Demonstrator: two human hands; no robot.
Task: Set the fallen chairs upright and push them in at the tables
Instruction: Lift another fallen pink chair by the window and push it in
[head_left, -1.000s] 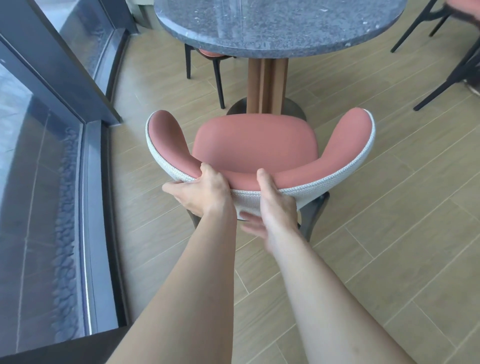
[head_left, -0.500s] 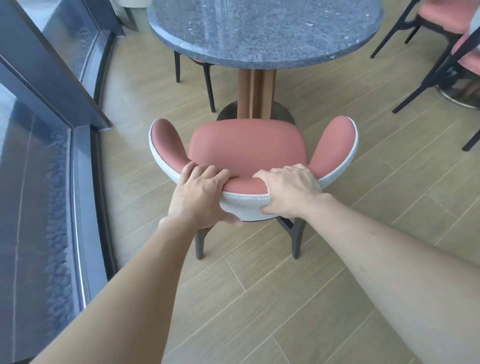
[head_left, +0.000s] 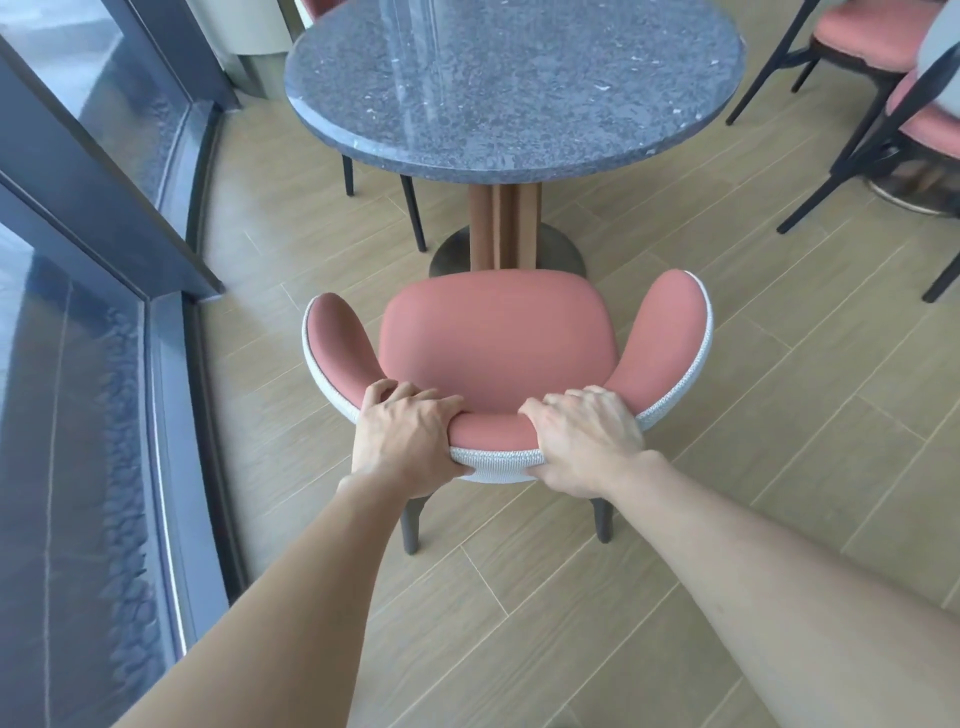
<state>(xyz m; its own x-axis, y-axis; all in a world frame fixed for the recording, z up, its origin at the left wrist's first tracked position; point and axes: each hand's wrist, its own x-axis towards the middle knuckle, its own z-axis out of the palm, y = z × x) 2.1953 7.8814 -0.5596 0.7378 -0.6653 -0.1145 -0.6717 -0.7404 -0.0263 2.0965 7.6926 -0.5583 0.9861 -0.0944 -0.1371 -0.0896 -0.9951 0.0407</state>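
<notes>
A pink upholstered chair (head_left: 498, 338) with a white woven back shell stands upright on its dark legs, facing the round grey stone table (head_left: 514, 83). Its seat front lies just short of the table's wooden pedestal (head_left: 501, 228). My left hand (head_left: 408, 441) grips the top of the backrest left of centre, fingers curled over the rim. My right hand (head_left: 587, 441) grips the same rim right of centre. Both thumbs wrap under the white shell.
A dark-framed glass wall (head_left: 93, 364) runs along the left. Black legs of another chair (head_left: 410, 208) show under the table's far side. More pink chairs with black frames (head_left: 883, 67) stand at the upper right. The floor is wood-look tile (head_left: 727, 467).
The chair has come from tilted back to standing on all its legs. My right hand shifted from beneath the backrest to gripping its top rim. The view has pulled back and up.
</notes>
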